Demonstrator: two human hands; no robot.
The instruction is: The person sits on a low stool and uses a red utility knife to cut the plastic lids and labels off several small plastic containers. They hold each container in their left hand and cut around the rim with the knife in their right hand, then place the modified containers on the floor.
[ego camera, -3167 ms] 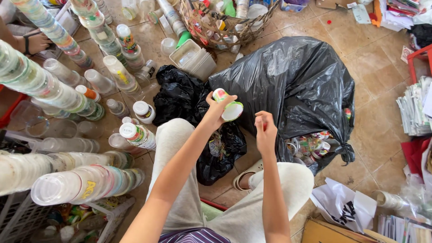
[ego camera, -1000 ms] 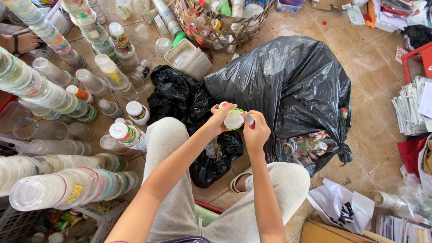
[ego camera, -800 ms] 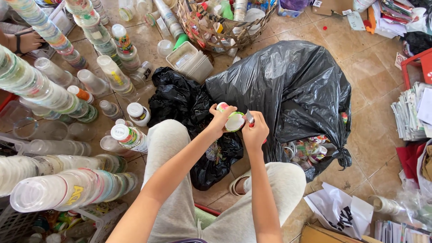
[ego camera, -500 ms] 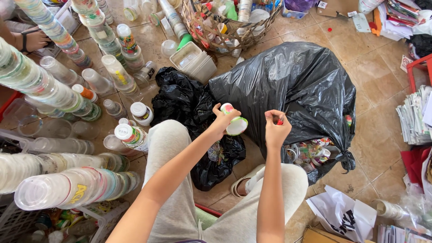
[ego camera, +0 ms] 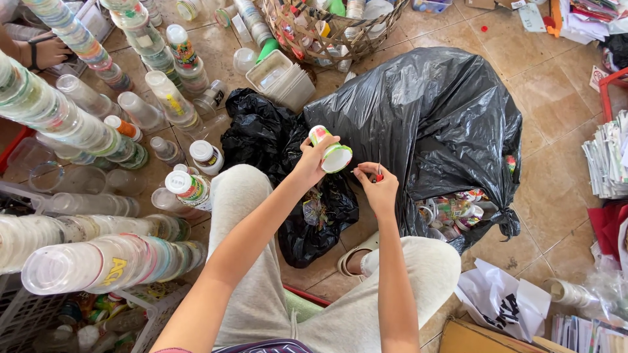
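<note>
My left hand (ego camera: 309, 159) holds a small plastic cup (ego camera: 329, 150) with a white sealed top, tilted toward my right hand. My right hand (ego camera: 379, 189) is just right of the cup, its fingers pinched on a small red tool (ego camera: 379, 174) whose tip points at the cup's rim. Both hands hover above my knees, in front of a large black rubbish bag (ego camera: 432, 117). That bag's torn lower side shows several used cups (ego camera: 451, 212).
A smaller black bag (ego camera: 307, 222) lies between my legs. Long stacks of clear plastic cups (ego camera: 98, 261) fill the left. A wicker basket (ego camera: 327, 33) of containers stands at the top. Another person's hand (ego camera: 49, 51) is at the top left. Papers (ego camera: 605, 163) lie at the right.
My right hand went to the cup, pulled away to the right, and has come back close to its rim. My left hand kept hold of the cup throughout.
</note>
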